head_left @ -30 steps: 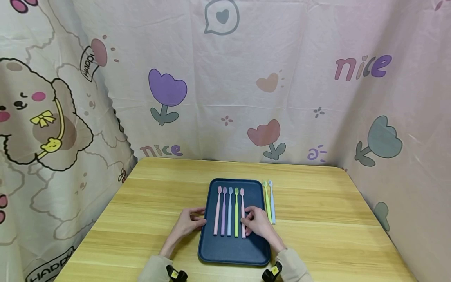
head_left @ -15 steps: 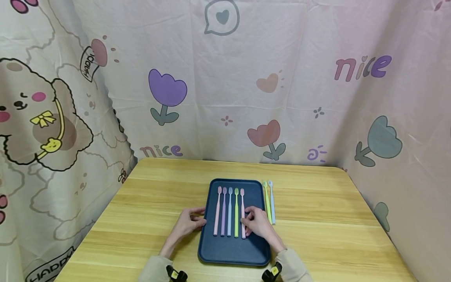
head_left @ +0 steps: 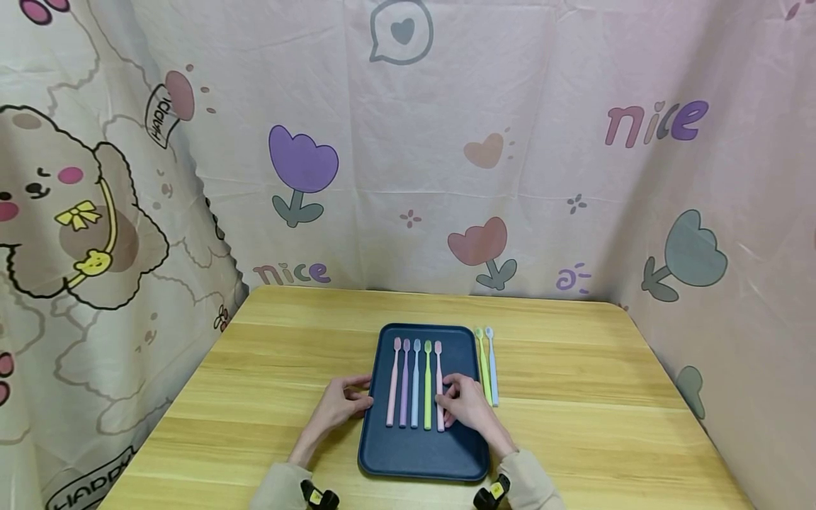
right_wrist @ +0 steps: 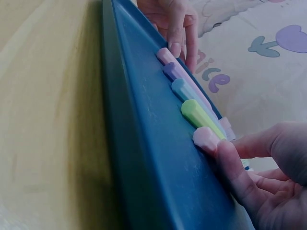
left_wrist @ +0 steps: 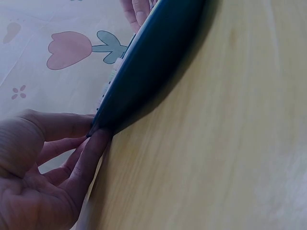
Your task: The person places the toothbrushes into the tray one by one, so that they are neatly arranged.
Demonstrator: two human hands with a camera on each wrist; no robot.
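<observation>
On a dark blue tray (head_left: 408,453) lies a row of toothbrushes: a pink toothbrush (head_left: 392,386), a purple toothbrush (head_left: 404,389), a blue toothbrush (head_left: 416,389), a green toothbrush (head_left: 428,389) and a second pink toothbrush (head_left: 438,368) at the right end. My right hand (head_left: 468,404) pinches that right-hand pink toothbrush low on its handle, between thumb and finger. The handle's end (right_wrist: 207,139) shows beside my thumb in the right wrist view. My left hand (head_left: 338,404) holds the tray's left edge, thumb and fingertips at the rim (left_wrist: 103,108).
Outside the tray's right edge, a yellow-green toothbrush (head_left: 484,368) and a light blue toothbrush (head_left: 493,368) lie on the wooden table (head_left: 574,397). A printed curtain (head_left: 408,142) hangs behind the table and along its sides.
</observation>
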